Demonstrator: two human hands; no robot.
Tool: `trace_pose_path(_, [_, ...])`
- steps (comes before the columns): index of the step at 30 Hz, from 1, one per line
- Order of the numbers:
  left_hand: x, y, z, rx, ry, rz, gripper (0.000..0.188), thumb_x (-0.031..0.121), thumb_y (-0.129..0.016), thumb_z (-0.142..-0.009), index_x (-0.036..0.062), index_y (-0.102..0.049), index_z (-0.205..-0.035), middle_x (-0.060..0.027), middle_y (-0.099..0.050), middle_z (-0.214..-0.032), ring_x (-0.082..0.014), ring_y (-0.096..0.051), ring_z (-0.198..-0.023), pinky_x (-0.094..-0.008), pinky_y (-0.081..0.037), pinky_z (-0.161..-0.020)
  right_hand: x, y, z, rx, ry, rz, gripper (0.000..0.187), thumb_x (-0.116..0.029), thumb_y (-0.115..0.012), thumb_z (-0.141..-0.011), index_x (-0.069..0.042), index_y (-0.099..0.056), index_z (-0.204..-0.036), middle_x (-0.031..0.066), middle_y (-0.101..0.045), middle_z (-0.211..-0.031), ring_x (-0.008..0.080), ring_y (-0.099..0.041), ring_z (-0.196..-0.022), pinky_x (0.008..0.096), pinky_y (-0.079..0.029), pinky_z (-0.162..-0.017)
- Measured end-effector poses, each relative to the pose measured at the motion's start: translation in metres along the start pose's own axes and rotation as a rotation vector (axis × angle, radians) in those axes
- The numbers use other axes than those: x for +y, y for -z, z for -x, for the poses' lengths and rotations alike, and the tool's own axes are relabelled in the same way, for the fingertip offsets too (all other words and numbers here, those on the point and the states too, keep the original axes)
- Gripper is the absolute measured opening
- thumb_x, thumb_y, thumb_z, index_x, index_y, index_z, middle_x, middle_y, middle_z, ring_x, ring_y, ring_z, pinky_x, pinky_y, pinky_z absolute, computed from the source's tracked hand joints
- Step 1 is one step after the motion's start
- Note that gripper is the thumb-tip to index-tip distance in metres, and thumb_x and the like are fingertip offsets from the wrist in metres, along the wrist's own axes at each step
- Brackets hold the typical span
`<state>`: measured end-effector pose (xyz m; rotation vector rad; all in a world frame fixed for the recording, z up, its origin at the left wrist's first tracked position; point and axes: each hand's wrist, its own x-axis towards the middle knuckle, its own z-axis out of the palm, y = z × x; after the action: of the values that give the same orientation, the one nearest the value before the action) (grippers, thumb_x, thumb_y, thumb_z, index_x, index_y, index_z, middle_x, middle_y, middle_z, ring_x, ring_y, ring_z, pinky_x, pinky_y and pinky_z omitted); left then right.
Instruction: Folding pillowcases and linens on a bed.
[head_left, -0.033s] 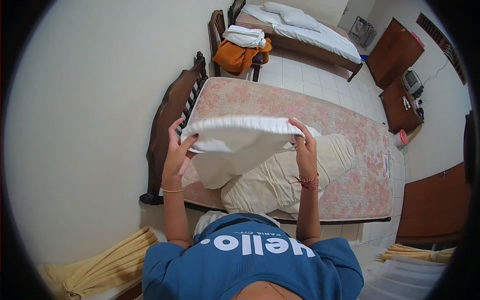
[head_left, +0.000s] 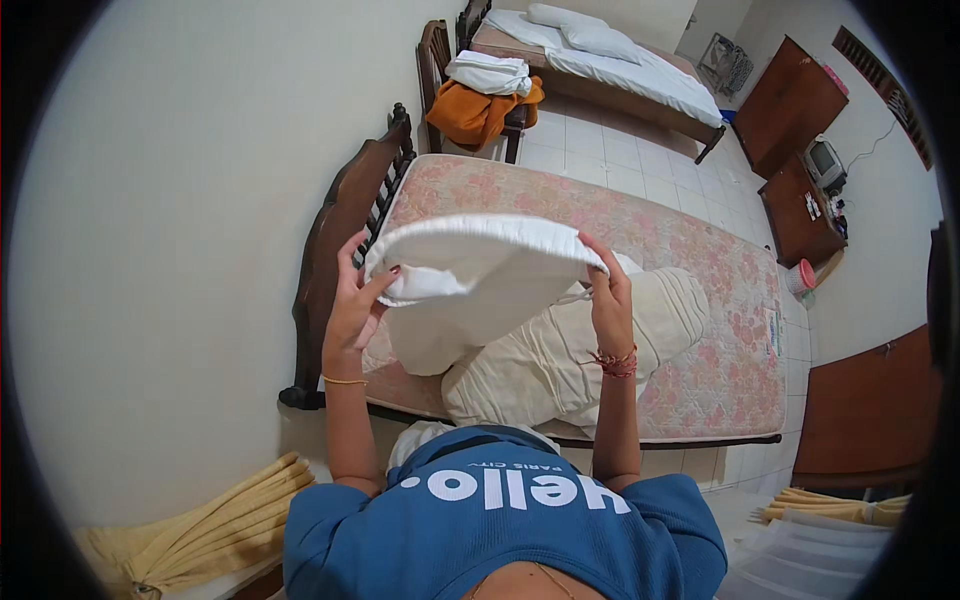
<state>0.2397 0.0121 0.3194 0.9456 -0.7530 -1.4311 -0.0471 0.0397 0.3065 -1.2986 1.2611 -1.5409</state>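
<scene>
Both my hands hold up a white cloth cover by its gathered, elastic-looking edge, above the near bed. My left hand pinches it at the left end, near the headboard. At the other end my right hand grips the same edge, its fingers closed over it. Between my hands the edge arches upward, and the cloth hangs down below it. Behind and under its lower part lies a rumpled cream bolster-like bundle, slanting across the mattress. The cover hides part of that bundle.
The bare floral pink mattress has a dark wooden headboard at its left. Beyond stands a chair with orange cloth and folded white cloth. Farther off is another bed. Brown cabinets line the right wall.
The middle of the cover's gathered edge has risen into a higher arch, showing more of its inner side. My hands keep their grip and have barely moved.
</scene>
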Motion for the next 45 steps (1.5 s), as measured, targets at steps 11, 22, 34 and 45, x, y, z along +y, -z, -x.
trace_pose_path(11, [0.074, 0.002, 0.003, -0.063, -0.036, -0.789, 0.028, -0.008, -0.043, -0.077, 0.0010, -0.054, -0.100, -0.0074, -0.060, -0.079, -0.0117, -0.059, -0.068, -0.0258, -0.054, -0.056, -0.021, 0.023, -0.005, 0.225, 0.128, 0.512, 0.028, 0.001, -0.040, -0.085, -0.004, -0.054, -0.109, 0.0107, -0.058, -0.087, 0.0160, -0.061, -0.069, 0.0271, -0.047, -0.052])
trace_pose_path(22, [0.078, 0.022, 0.048, -0.321, 0.211, -0.653, 0.041, 0.005, -0.030, -0.083, -0.0032, -0.049, -0.118, -0.0134, -0.061, -0.085, -0.0202, -0.061, -0.064, -0.0295, -0.053, -0.061, -0.049, 0.053, 0.026, -0.142, -0.144, 0.569, 0.019, -0.009, -0.044, -0.083, 0.001, -0.053, -0.096, 0.0102, -0.047, -0.096, 0.0149, -0.051, -0.066, 0.0242, -0.049, -0.055])
trace_pose_path(34, [0.052, 0.075, 0.013, -0.691, 0.260, -0.817, 0.037, 0.007, -0.038, -0.081, -0.0017, -0.053, -0.114, -0.0135, -0.060, -0.105, -0.0139, -0.055, -0.086, -0.0249, -0.041, -0.077, -0.010, 0.005, 0.003, -0.907, -0.630, 0.044, 0.023, -0.021, -0.039, -0.092, -0.001, -0.047, -0.096, 0.0171, -0.055, -0.103, 0.0253, -0.055, -0.096, 0.0335, -0.042, -0.081])
trace_pose_path(45, [0.080, 0.031, -0.066, -0.073, -1.046, -1.032, 0.059, 0.000, -0.060, -0.073, 0.0014, -0.040, -0.128, -0.0190, -0.053, -0.117, -0.0271, -0.059, -0.097, -0.0322, -0.045, -0.083, -0.021, -0.073, -0.074, 0.182, 0.609, -0.074, 0.026, -0.028, -0.035, -0.093, -0.004, -0.043, -0.096, 0.0270, -0.038, -0.128, 0.0279, -0.040, -0.118, 0.0383, -0.029, -0.098])
